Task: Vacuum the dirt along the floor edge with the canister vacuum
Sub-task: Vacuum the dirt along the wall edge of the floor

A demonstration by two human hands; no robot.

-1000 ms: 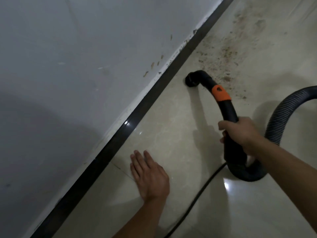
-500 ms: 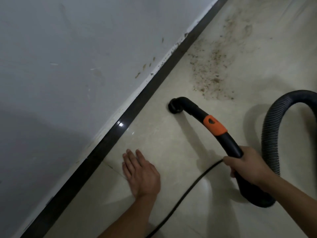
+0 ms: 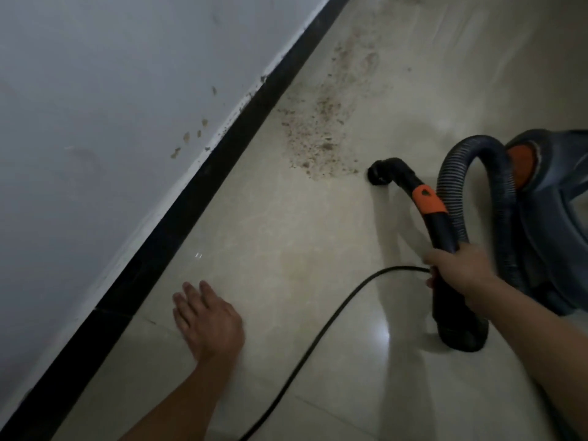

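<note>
My right hand (image 3: 458, 268) grips the black vacuum handle (image 3: 437, 230), which carries an orange collar. Its curved nozzle (image 3: 378, 176) touches the beige tiled floor at the near right edge of a patch of brown dirt (image 3: 318, 135). The dirt spreads from the black baseboard (image 3: 191, 198) out across the tiles. A ribbed hose (image 3: 451, 186) loops from the handle to the dark blue canister vacuum (image 3: 553, 218) at the right edge. My left hand (image 3: 206, 319) lies flat on the floor with straight fingers, near the baseboard.
A black power cord (image 3: 318, 342) runs across the tiles from below my right hand toward the bottom of the view. A grey-white wall (image 3: 111, 106) with a few brown specks fills the left side.
The nozzle has drawn back from the baseboard to the right and now sits beside the dirt patch. The view has swung right, bringing the canister into sight. My left hand stays flat on the floor.
</note>
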